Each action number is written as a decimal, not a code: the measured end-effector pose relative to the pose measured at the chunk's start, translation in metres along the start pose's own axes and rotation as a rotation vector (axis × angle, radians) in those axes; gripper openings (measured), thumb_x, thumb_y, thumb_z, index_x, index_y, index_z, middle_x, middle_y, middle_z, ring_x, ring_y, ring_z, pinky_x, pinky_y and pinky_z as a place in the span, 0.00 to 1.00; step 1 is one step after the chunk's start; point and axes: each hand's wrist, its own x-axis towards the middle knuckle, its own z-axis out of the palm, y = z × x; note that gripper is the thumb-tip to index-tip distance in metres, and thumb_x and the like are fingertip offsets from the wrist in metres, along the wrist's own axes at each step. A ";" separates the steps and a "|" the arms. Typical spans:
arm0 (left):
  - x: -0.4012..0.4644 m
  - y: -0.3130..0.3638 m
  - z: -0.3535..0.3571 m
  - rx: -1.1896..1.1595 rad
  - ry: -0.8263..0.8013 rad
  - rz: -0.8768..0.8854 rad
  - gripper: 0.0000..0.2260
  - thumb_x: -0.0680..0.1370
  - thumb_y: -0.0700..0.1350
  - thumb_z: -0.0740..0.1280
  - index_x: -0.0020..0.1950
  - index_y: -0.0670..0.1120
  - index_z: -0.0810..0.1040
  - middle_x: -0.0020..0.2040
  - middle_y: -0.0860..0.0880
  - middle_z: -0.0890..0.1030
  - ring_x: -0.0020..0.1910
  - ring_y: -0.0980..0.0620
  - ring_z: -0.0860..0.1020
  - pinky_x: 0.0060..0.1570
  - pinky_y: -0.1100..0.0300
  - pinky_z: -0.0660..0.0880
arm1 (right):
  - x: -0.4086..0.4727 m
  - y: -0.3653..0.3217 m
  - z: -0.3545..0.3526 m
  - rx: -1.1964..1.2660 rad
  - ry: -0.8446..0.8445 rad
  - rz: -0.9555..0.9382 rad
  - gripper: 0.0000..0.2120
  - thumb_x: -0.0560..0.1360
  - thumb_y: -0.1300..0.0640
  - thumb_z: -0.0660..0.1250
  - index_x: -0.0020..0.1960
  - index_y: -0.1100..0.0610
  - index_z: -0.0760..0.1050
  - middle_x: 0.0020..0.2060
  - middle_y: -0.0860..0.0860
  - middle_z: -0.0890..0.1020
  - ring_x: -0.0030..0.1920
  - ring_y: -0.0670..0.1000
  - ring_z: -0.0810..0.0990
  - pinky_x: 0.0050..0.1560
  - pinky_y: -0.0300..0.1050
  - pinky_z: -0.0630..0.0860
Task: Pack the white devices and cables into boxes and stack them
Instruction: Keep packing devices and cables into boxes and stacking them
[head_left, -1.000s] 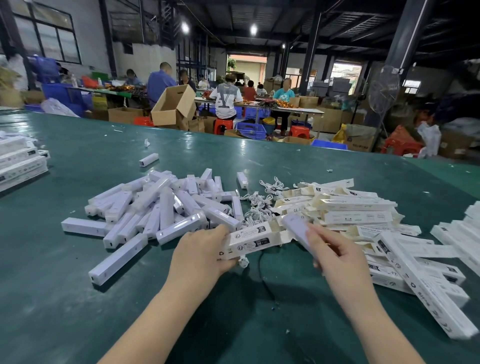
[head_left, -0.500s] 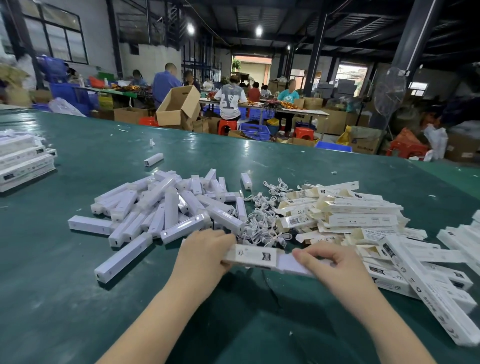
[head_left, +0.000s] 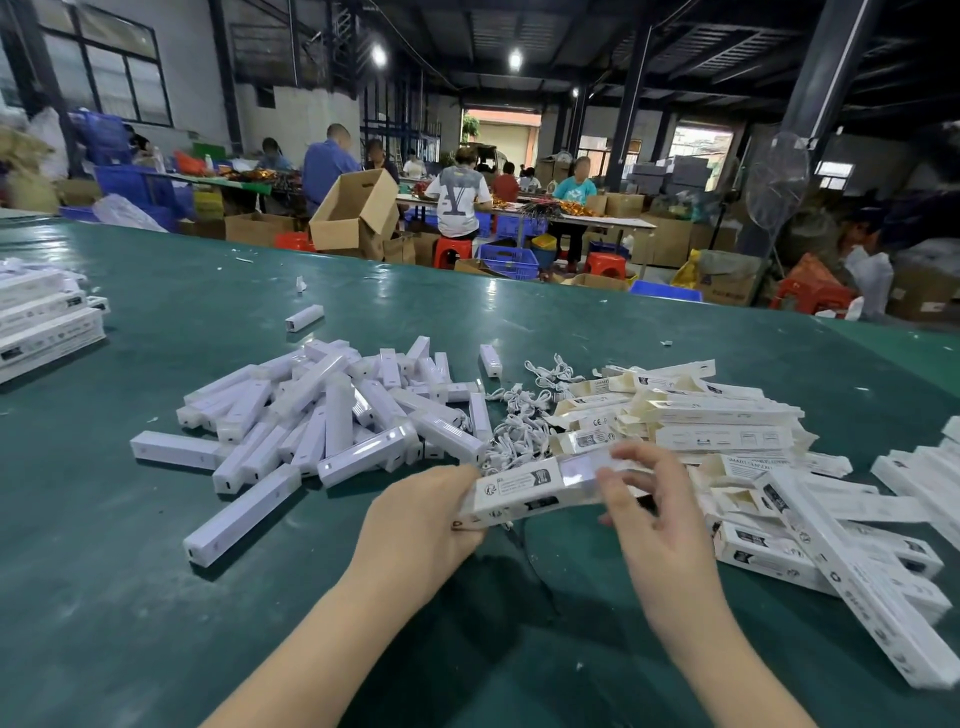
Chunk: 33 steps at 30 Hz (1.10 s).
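White printed box (head_left: 519, 493), held level just above the green table (head_left: 156, 597): left hand (head_left: 415, 525) grips its near end, fingers curled under; right hand (head_left: 654, 514), motion-blurred, fingers bent at the open end, where a white device (head_left: 582, 470) sits partly inside. Exact right-hand grip cannot be told. Loose devices (head_left: 332, 415) piled left, too overlapped to count; tangled cables (head_left: 519, 415) centre; empty boxes (head_left: 717, 415) heaped right; packed boxes (head_left: 47, 322) stacked far left, cut off.
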 end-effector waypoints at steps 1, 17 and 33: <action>0.000 0.001 0.001 -0.011 -0.014 -0.008 0.08 0.71 0.47 0.67 0.43 0.53 0.67 0.44 0.56 0.75 0.46 0.51 0.74 0.40 0.59 0.67 | -0.002 0.001 0.002 -0.038 -0.077 0.000 0.10 0.73 0.37 0.67 0.51 0.38 0.75 0.54 0.40 0.76 0.53 0.40 0.77 0.48 0.37 0.77; 0.001 0.018 -0.017 -1.030 0.355 -0.203 0.10 0.74 0.57 0.70 0.39 0.52 0.76 0.31 0.54 0.78 0.29 0.58 0.73 0.29 0.69 0.69 | 0.001 0.028 0.003 -0.345 -0.235 0.040 0.19 0.78 0.49 0.64 0.67 0.37 0.64 0.59 0.36 0.70 0.59 0.38 0.71 0.57 0.29 0.68; -0.006 0.012 0.010 -0.531 -0.252 -0.073 0.02 0.73 0.46 0.68 0.42 0.50 0.76 0.35 0.54 0.78 0.33 0.58 0.72 0.38 0.61 0.72 | 0.002 0.044 0.026 -1.040 -0.502 0.035 0.25 0.83 0.44 0.49 0.78 0.46 0.52 0.77 0.46 0.54 0.76 0.49 0.49 0.75 0.45 0.42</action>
